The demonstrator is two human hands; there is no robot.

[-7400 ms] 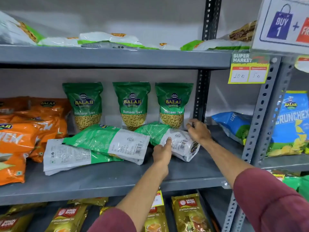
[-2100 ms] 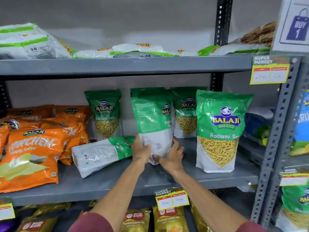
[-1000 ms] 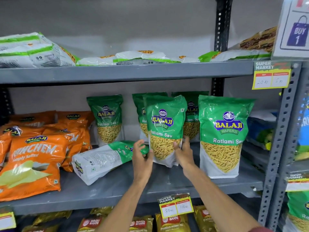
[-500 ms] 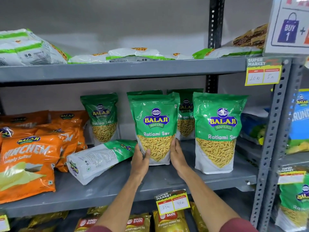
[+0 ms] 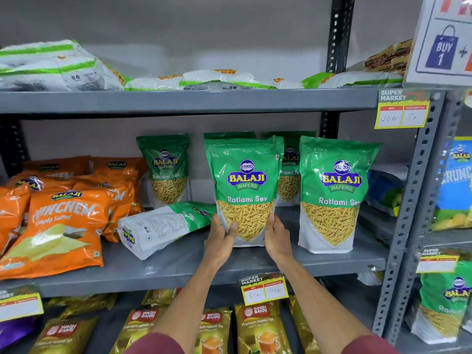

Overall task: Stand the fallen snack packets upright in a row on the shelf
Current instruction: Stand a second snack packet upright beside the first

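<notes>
A: What sits on the grey shelf (image 5: 178, 267)?

B: Orange Balaji crisp bags (image 5: 58, 226) piled at the left, three Ratlami Sev packets (image 5: 164, 169) upright at the back, another upright Ratlami Sev packet (image 5: 334, 195) at the front right.

A: And the held one?

B: The middle Ratlami Sev packet (image 5: 245, 185) stands upright, hiding most of a back one. The left hand (image 5: 219, 241) and right hand (image 5: 277, 238) clasp its lower corners.

A: Anything down?

B: One fallen Ratlami Sev packet (image 5: 163, 226) lies just left, touching the left hand.

two rear packets (image 5: 290, 172) mostly hidden behind front ones; promo sign (image 5: 444, 47) cut off right.
</notes>
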